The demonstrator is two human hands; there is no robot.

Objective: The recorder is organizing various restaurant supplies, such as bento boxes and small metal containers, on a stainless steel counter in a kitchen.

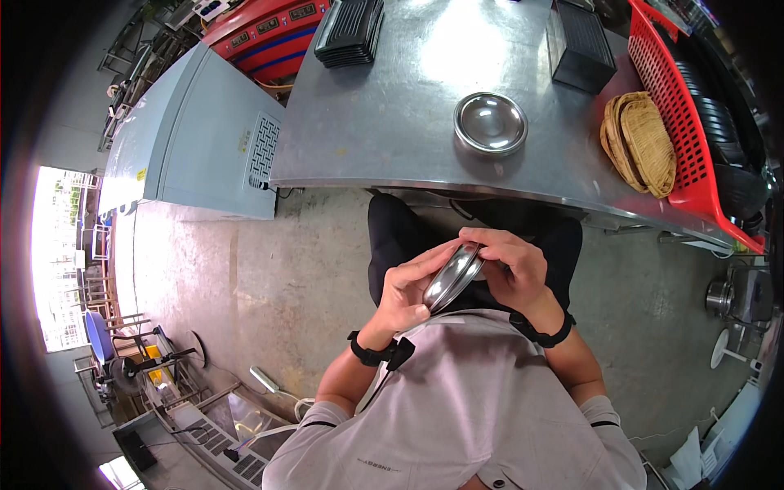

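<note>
In front of my body, below the table edge, I hold shiny shallow steel bowls [452, 282] tilted on edge; whether it is one or a nested pair I cannot tell. My left hand [408, 286] grips the left side, thumb at the lower rim and fingers along the upper side. From the right, my right hand [514, 263] closes its fingers on the upper rim. Part of the steel is hidden behind my fingers. On the table ahead sit round steel bowls [491, 122], apparently stacked, apart from both hands.
The steel table [384, 139] carries black trays [349, 37], a black box [581, 53], woven bamboo baskets [645, 147] and a red plastic basket [682, 122] of black dishes. A white freezer [200, 131] stands left of it. My legs [400, 237] reach beneath the table's front edge.
</note>
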